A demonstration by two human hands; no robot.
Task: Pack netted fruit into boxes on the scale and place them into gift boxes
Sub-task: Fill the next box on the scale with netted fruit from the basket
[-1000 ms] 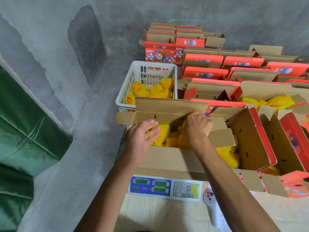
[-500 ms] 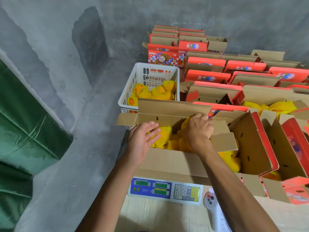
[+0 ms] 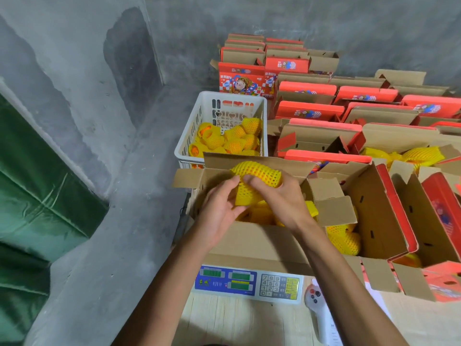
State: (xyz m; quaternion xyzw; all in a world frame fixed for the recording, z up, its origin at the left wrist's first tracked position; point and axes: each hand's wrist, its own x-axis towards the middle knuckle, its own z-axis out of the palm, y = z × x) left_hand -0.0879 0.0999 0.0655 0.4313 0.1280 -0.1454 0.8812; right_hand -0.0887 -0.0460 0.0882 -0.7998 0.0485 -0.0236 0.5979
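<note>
Both hands (image 3: pixel 252 196) grip netted fruit (image 3: pixel 257 174); wooden table (image 3: pixel 224 320) (concrete walls (image 3: pixel 74 71)).

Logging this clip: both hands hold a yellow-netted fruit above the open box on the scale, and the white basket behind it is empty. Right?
Not quite. The head view shows the white basket holds netted fruit. The rest stands: left hand and right hand hold the netted fruit above the box on the scale.

netted fruit (image 3: pixel 257 174): yellow mesh, above open box (image 3: pixel 252 240) | box on scale (image 3: pixel 249 283)
</note>
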